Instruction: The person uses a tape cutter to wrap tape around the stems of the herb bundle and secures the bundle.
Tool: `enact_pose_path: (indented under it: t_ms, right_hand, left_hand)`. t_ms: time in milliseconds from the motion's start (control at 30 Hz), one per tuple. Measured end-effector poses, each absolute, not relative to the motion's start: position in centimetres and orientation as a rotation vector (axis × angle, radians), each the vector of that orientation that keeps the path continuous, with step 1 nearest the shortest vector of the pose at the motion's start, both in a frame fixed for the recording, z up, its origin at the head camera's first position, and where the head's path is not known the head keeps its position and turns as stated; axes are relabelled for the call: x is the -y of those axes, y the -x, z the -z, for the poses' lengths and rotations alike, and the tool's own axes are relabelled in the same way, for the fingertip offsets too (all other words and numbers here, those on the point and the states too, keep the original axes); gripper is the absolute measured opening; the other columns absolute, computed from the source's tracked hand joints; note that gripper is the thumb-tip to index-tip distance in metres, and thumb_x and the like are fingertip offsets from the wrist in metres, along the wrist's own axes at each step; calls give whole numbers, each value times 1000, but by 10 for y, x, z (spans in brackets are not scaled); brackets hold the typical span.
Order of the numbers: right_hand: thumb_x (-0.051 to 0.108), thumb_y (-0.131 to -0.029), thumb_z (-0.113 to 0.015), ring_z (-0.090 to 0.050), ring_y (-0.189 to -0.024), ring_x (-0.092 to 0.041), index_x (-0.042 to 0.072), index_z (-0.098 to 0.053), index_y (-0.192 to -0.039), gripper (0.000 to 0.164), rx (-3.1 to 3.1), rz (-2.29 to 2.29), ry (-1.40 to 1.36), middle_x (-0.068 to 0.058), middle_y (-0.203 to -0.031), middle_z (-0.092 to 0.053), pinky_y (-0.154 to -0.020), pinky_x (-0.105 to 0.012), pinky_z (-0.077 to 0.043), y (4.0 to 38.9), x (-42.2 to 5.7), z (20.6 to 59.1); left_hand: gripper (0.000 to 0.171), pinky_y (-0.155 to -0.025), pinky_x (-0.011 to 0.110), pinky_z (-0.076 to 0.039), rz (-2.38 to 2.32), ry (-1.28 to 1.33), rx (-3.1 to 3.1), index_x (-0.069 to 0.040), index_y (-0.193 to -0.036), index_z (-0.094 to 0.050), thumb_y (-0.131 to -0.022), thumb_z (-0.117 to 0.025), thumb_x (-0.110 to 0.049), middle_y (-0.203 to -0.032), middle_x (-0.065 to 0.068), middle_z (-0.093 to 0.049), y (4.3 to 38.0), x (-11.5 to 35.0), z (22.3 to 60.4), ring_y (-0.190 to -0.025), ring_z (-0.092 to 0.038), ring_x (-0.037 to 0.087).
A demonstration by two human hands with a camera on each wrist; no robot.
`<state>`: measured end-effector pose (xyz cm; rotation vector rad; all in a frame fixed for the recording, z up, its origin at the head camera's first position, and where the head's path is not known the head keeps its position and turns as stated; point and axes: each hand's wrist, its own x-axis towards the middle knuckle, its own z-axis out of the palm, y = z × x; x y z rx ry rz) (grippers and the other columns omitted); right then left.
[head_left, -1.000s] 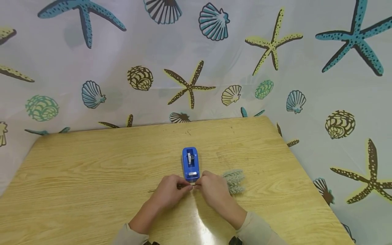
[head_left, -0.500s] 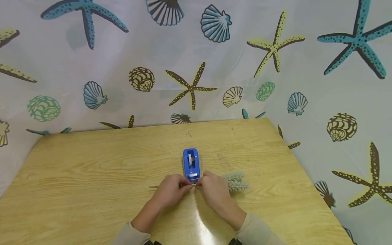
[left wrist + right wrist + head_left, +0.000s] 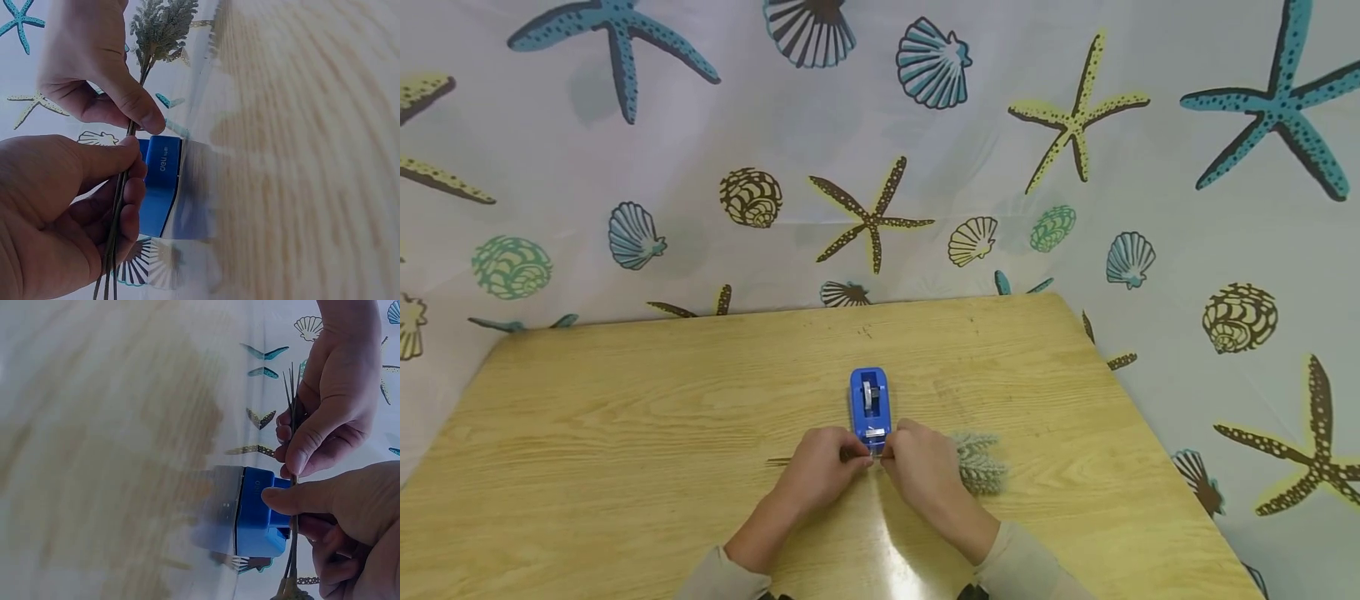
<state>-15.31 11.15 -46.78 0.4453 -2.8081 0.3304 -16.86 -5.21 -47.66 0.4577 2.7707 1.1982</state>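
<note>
Both hands pinch a bundle of thin brown plant stems (image 3: 113, 231) topped with pale green, fluffy heads (image 3: 981, 465). My left hand (image 3: 822, 467) grips the stems between thumb and fingers, their bare ends (image 3: 292, 378) sticking out past it. On the side toward the heads, my right hand (image 3: 925, 465) pinches the same bundle, thumb and fingertips close to the left ones. Just beyond the fingertips stands a blue tape dispenser (image 3: 870, 408), its cutting end facing the hands. A small whitish patch shows between the two sets of fingertips.
The hands work over a wood-grain table (image 3: 625, 417). Behind it and along the right side hangs a white curtain (image 3: 970, 167) printed with starfish and shells.
The fluffy heads have turned and dipped slightly toward the person. Both hands keep their pinch at nearly the same spot, and the whole head view has shifted a little.
</note>
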Motion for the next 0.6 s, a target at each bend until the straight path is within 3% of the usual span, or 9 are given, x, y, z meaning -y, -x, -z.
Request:
enact_pose_path:
  t_ms: [267,400,600]
  right_hand:
    - [14,-75,-83,-53,-51,-8,20,-74,-63,16,2799,-313,-460,9,-64,-57,-43,-20,-37,154,-111,468]
    - [16,-75,-84,-54,-50,-9,19,-73,-63,17,2812,-306,-444,9,-65,-58,-42,-22,-37,154,-110,468]
    - [23,-76,-87,-54,-53,-10,18,-73,-66,18,2852,-345,-422,8,-67,-57,-45,-25,-41,155,-110,467]
  left_hand:
    - [12,-70,28,-50,-1187,-486,-2676,-8,-85,-76,-93,-70,-15,-82,-1,-72,170,56,475,-75,-59,9]
    - [20,-64,26,-46,-1129,-540,-2650,-7,-82,-75,-97,-64,-15,-76,-1,-68,171,58,472,-69,-54,9]
    - [19,-59,23,-44,-1104,-580,-2665,-5,-81,-75,-96,-65,-11,-73,1,-67,173,55,471,-65,-52,9]
